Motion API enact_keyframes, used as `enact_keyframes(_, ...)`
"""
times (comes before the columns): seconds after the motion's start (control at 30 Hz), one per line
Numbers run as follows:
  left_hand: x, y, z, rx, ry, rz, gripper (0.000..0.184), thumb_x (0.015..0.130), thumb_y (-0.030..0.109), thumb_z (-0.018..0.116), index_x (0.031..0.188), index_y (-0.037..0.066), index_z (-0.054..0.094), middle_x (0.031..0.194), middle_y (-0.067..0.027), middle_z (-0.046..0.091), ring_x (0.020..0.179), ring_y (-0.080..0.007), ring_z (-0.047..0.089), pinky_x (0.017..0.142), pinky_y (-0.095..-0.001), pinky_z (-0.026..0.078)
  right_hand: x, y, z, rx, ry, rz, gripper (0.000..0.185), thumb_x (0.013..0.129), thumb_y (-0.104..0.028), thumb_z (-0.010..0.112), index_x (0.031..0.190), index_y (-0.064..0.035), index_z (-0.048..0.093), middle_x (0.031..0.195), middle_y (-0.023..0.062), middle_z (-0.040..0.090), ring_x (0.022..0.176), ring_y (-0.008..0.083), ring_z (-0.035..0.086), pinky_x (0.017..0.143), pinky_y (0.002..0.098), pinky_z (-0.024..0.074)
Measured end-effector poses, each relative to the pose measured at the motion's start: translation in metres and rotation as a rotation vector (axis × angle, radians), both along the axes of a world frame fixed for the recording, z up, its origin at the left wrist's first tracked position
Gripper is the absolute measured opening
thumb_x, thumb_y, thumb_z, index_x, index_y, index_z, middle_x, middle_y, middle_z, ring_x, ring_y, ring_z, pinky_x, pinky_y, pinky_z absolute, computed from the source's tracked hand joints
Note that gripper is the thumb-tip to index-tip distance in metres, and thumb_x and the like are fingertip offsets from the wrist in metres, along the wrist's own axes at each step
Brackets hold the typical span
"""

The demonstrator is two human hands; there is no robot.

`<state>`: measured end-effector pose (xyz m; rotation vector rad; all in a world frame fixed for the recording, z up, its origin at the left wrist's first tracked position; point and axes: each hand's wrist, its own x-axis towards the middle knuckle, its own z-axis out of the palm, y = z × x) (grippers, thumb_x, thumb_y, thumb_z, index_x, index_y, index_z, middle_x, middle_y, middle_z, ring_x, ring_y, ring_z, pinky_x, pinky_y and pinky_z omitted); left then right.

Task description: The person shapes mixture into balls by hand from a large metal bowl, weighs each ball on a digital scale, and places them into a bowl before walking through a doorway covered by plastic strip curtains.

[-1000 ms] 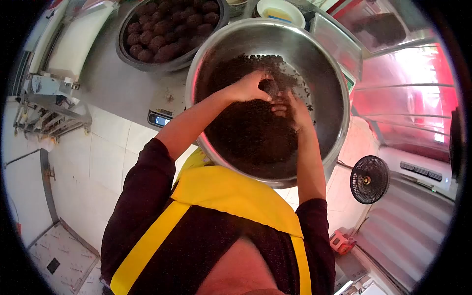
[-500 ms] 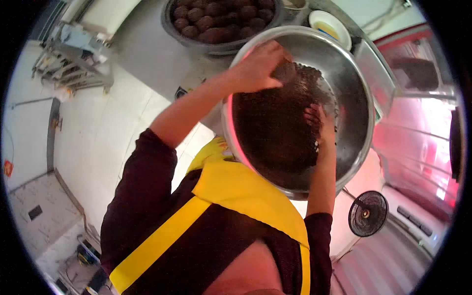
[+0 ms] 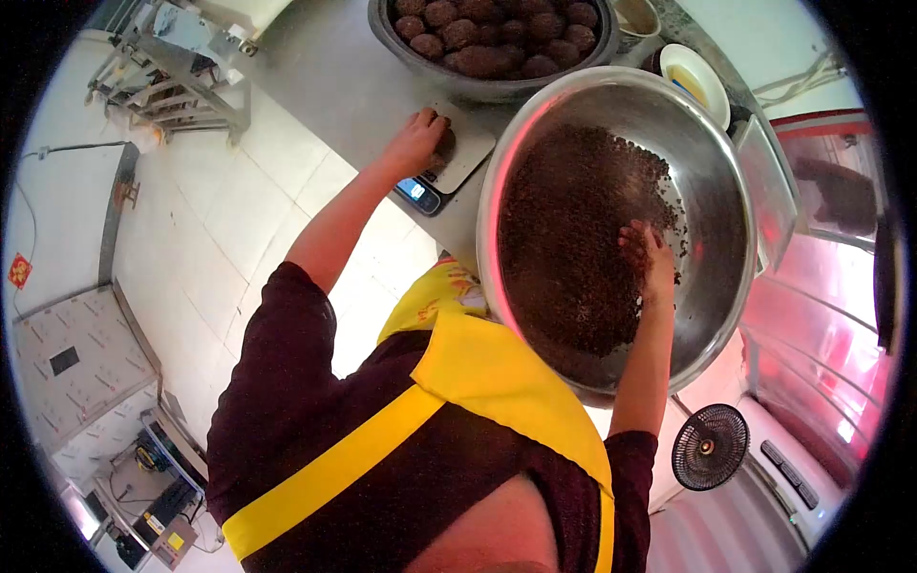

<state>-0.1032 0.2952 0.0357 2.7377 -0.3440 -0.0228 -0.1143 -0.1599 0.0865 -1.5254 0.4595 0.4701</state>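
Note:
My left hand (image 3: 416,143) is over a small digital scale (image 3: 464,156) on the metal table, its fingers curled round a dark brown ball (image 3: 443,148) at the scale's plate. The scale's display glows blue below my wrist. To the right stands a large steel bowl (image 3: 718,210) with dark brown crumbly mixture (image 3: 573,229) in it. Inside the bowl, my right hand (image 3: 650,256) rests at the right edge of the mixture, fingers apart, with crumbs stuck to them. Beyond the scale, a dark tub (image 3: 487,88) holds several dark brown balls (image 3: 462,34).
A white dish (image 3: 705,78) and a small bowl (image 3: 636,17) stand behind the steel bowl. The metal table (image 3: 320,72) reaches to the upper left. A black fan (image 3: 711,447) is at the lower right, a metal rack (image 3: 181,81) at the upper left.
My left hand has moved left, out of the steel bowl and over to the scale, with the ball. My right hand has stayed in the bowl. The view has shifted, so the bowl appears further right.

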Motion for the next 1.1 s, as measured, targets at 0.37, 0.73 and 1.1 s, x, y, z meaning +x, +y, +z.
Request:
enact_keyframes(0.37,0.003,0.056,0.073,-0.614,0.308,0.204,0.063,0.072,0.021,0.078,0.123,0.002,0.046,0.107,-0.0101,0.053,0.102,-0.0204,0.051,0.09,-0.0316,0.043,-0.016,-0.014,-0.005,-0.034,-0.018,-0.006,0.046,0.09,-0.036,0.059,0.116,0.0009,0.055,0.101,0.0117,0.064,0.086,0.0202,0.062,0.078,0.033,0.0496)
enact_keyframes(0.73,0.004,0.042,0.092,-0.58,0.221,0.215,0.05,0.075,0.018,0.075,0.115,0.001,0.052,0.098,-0.0091,0.057,0.092,-0.0191,0.056,0.081,-0.0311,0.047,-0.017,-0.019,-0.012,0.003,0.014,-0.044,0.047,0.09,-0.036,0.059,0.116,0.0021,0.055,0.103,0.0125,0.063,0.087,0.0212,0.062,0.081,0.0333,0.0502)
enact_keyframes(1.1,0.01,0.023,0.075,-0.302,0.2,0.148,0.052,0.075,0.019,0.074,0.119,0.001,0.05,0.106,-0.0154,0.057,0.098,-0.0271,0.056,0.086,-0.0362,0.047,-0.022,-0.017,-0.01,-0.049,-0.017,-0.037,0.047,0.089,-0.036,0.06,0.114,0.0034,0.056,0.099,0.0125,0.064,0.087,0.0215,0.063,0.08,0.0322,0.0499)
